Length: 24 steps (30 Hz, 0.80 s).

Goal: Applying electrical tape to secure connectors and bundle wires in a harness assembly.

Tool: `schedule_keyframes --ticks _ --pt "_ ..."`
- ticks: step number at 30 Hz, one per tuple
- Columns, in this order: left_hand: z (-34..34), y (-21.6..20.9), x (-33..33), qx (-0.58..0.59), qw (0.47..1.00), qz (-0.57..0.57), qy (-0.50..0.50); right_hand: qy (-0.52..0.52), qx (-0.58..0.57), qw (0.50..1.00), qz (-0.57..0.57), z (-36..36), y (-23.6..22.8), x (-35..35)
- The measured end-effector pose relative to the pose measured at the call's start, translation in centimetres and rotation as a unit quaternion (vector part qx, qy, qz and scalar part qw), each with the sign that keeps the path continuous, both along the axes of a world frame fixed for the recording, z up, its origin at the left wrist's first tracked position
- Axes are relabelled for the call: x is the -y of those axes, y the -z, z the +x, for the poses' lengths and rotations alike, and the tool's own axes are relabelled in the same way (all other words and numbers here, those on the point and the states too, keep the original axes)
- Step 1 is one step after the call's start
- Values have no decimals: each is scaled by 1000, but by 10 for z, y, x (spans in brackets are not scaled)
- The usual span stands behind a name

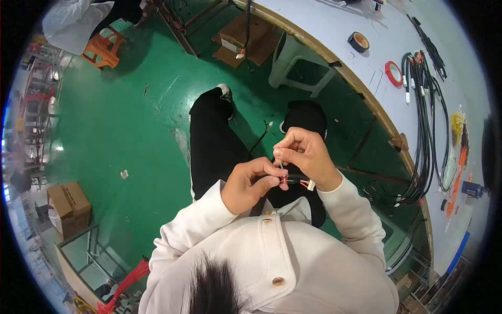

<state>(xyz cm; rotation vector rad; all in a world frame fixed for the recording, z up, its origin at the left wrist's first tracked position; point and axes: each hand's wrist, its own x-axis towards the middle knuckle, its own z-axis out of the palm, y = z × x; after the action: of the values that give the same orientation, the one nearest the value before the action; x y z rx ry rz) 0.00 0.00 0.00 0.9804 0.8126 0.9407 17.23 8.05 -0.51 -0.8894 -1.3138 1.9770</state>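
My left hand (244,184) pinches a black cable (293,181) above my lap, with something small and red at its fingertips. Orange and white wires leave the cable and end in a white connector (311,185) below my right hand. That right hand (309,157) is closed in a pinch just above the left fingertips. A thin pale strand (281,164) runs down from its fingers to the cable; whether it is wire or a tie I cannot tell.
On the right, a curved white table (376,97) carries black tape (358,42), red tape (394,74) and a bundle of black cables (426,120). Beneath it stands a pale stool (298,65). An orange stool (104,48) and a cardboard box (70,206) stand on the green floor.
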Motion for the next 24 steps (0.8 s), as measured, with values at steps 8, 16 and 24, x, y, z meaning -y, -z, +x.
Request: schedule_keyframes --ticks 8,16,24 --pt "-5 19 -18 88 995 -53 -15 -12 -4 1000 -17 -9 4 -21" --pt "-16 -13 -56 115 955 16 -272 -106 -132 963 -212 -39 63 -13" --pt "-256 47 -27 82 760 125 -632 -125 96 987 32 7 24 -27"
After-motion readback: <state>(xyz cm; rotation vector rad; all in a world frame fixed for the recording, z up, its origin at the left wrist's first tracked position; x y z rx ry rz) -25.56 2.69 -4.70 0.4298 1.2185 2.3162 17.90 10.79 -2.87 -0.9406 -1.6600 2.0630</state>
